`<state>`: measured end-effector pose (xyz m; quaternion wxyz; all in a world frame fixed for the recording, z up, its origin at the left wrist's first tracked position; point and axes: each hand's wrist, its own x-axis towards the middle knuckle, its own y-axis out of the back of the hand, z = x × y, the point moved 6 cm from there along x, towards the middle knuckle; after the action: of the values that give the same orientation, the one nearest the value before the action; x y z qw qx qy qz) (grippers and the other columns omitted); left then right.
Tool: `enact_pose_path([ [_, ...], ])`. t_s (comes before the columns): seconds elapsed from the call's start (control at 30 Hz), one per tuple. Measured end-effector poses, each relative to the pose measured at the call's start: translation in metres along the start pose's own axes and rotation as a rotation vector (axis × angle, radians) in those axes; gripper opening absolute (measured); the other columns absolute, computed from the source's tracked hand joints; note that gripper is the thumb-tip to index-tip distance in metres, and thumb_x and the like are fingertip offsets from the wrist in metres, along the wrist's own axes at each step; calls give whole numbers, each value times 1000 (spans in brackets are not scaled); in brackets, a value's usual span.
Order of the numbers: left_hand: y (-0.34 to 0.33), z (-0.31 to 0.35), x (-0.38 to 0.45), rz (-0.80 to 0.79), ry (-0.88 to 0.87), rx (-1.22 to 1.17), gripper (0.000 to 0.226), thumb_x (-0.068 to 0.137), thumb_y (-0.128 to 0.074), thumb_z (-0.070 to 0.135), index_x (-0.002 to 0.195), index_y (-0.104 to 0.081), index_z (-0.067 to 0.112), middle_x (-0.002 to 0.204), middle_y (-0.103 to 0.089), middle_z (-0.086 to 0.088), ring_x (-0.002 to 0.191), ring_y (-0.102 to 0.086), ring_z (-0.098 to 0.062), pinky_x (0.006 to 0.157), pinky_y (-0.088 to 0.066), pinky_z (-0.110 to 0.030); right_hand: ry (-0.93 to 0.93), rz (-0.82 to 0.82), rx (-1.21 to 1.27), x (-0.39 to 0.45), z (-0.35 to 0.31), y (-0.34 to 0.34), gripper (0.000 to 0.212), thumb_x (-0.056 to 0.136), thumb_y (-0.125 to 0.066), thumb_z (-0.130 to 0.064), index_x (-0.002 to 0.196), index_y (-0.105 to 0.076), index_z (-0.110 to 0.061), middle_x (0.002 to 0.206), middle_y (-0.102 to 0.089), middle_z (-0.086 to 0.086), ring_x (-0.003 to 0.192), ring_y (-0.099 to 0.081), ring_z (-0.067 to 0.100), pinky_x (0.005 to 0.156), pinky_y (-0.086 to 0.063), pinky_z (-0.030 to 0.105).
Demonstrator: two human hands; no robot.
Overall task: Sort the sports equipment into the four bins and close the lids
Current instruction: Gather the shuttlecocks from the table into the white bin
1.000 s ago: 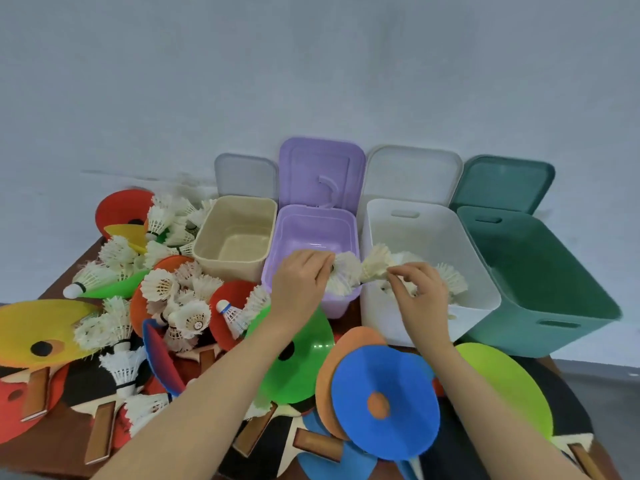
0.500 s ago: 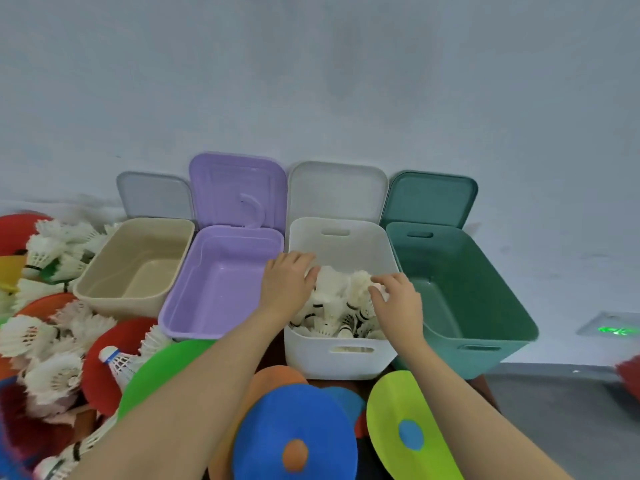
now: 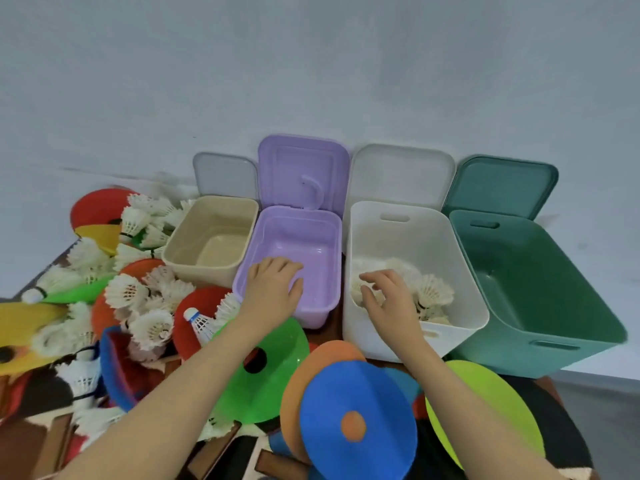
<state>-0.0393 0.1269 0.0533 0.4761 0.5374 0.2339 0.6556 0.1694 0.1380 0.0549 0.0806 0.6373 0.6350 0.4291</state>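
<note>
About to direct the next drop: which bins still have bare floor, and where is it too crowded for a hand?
Bare floors: the beige bin, the purple bin and the green bin. The white bin holds shuttlecocks at its near end. Crowded: the table left of the beige bin and the discs in front.

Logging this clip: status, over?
Left hand open over purple bin. Right hand open, empty, above shuttlecocks in white bin. All lids up.
</note>
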Motion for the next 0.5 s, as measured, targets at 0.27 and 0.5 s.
enact_pose_path([
  [0.27, 50, -103, -76, -126, 109, 5, 50, 82, -31, 42, 107, -66, 17, 106, -62, 1, 104, -51, -24, 79, -17, -26, 28, -135, 97, -32, -82, -93, 27, 86, -52, -26, 104, -66, -12, 93, -55, -8, 86, -54, 8, 80, -44, 23],
  [0.5, 67, -185, -126, -232, 196, 85, 57, 84, -31, 48, 128, -54, 19, 133, -50, -7, 123, -41, -30, 96, -30, -48, 29, -221, -17, -52, -132, -173, 26, 85, -64, -24, 111, -64, -18, 101, -62, -6, 97, -55, 15, 87, -43, 36],
])
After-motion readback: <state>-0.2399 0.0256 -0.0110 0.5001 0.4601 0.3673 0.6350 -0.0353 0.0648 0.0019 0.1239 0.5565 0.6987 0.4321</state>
